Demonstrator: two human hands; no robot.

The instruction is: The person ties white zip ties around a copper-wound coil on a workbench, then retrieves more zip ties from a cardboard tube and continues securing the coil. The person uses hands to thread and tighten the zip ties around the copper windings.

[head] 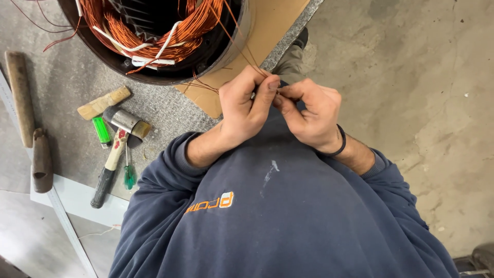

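Two hands, left hand [246, 105] and right hand [307, 110], pinch thin copper wire [242, 49] running down from the motor winding [154, 25] on the bench. Tugging too hard could snap the strands, I'd say.

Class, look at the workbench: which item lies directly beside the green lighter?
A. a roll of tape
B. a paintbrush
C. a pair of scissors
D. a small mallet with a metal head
D: the small mallet, with its metal head and dark grip, lies right next to the green lighter on the grey workbench, below the wooden block.
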